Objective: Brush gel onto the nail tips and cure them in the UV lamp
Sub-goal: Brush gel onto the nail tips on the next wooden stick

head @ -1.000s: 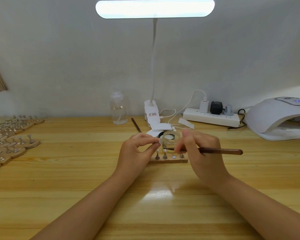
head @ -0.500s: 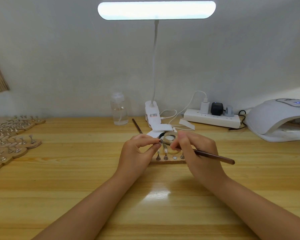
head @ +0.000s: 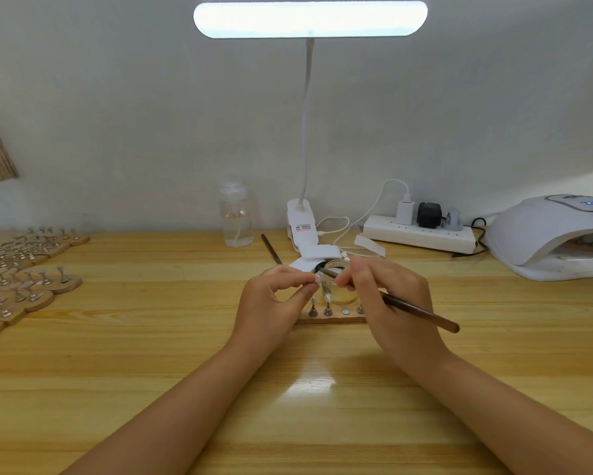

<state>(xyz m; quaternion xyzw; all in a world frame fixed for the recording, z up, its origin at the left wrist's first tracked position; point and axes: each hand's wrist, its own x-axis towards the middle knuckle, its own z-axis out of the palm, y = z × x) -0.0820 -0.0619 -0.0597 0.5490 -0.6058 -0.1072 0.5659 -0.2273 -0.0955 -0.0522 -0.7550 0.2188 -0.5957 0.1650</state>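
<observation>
My left hand pinches a small clear nail tip between thumb and forefinger at the table's middle. My right hand grips a brown brush, its bristle end touching the nail tip. Just behind them stands an open glass gel jar. Below it lies a wooden holder strip with nail tips upright on small stands. The white UV lamp sits at the far right, its display lit.
Several wooden holder strips with stands crowd the left edge. At the back stand a clear pump bottle, a clip desk lamp, a second brush and a power strip with cables.
My right hand lifted the brush out of the jar and swung its tip left onto the nail tip; the handle end dropped lower. My left hand stayed put.
</observation>
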